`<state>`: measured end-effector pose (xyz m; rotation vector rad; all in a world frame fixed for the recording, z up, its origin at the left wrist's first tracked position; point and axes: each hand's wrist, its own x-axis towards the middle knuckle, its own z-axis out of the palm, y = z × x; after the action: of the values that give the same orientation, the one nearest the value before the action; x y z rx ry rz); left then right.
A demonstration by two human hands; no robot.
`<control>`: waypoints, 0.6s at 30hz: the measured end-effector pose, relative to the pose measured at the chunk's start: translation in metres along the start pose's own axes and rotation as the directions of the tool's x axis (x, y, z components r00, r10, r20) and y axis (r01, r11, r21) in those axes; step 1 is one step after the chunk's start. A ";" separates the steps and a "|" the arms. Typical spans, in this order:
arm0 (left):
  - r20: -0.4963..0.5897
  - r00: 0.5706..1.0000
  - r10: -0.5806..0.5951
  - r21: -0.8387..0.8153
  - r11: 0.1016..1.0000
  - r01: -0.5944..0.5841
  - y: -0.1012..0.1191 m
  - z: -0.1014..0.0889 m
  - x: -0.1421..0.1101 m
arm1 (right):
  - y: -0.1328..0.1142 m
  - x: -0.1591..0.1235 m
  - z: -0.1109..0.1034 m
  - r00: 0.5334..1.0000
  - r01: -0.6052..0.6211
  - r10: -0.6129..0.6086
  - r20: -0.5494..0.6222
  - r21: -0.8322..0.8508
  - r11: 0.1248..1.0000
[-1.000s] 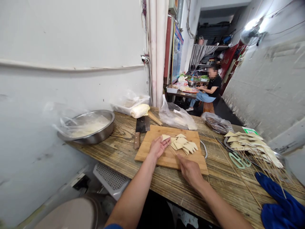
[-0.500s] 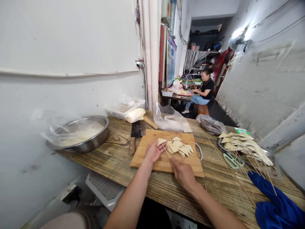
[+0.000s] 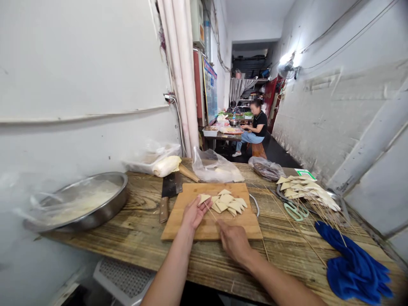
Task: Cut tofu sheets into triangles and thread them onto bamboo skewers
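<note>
My left hand [image 3: 193,213], palm up over the cutting board [image 3: 185,227], holds a pale triangular slice [image 3: 204,198] that looks like tofu between thumb and fingers. In my closed right hand [image 3: 235,243] is a thin bamboo skewer [image 3: 211,212], pointing up and left to the slice. Its tip meets the slice, but how deep it goes cannot be made out. A loose pile of similar slices [image 3: 227,202] lies on the board, right of my left hand. A cleaver [image 3: 163,209] rests on the table at the board's left.
Far left stands a steel basin [image 3: 105,210] with plastic film over pale contents. At right are a tray of skewered slices [image 3: 306,187], green-handled scissors [image 3: 296,211], loose skewers and a blue cloth [image 3: 353,267]. Plastic bags [image 3: 216,165] lie behind the board. A person [image 3: 256,127] sits farther back.
The camera has turned, so the scene sits farther left and slightly lower. Both hands keep nearly the same place over the board, with slice and skewer still held.
</note>
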<state>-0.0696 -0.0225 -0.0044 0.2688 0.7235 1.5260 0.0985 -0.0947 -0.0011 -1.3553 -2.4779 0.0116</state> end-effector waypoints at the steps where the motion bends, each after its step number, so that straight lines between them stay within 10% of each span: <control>1: -0.001 1.000 0.003 0.002 1.000 -0.003 0.000 0.000 0.000 | 0.000 0.000 0.000 1.000 0.000 0.000 0.010 0.000 1.000; 18: 0.016 1.000 -0.012 0.000 1.000 0.012 -0.001 0.001 0.001 | -0.004 0.005 -0.001 0.997 -0.037 0.039 0.070 -0.030 0.999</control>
<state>-0.0683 -0.0212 -0.0051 0.2763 0.7109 1.5110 0.0932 -0.0926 0.0017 -1.4374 -2.5184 0.0330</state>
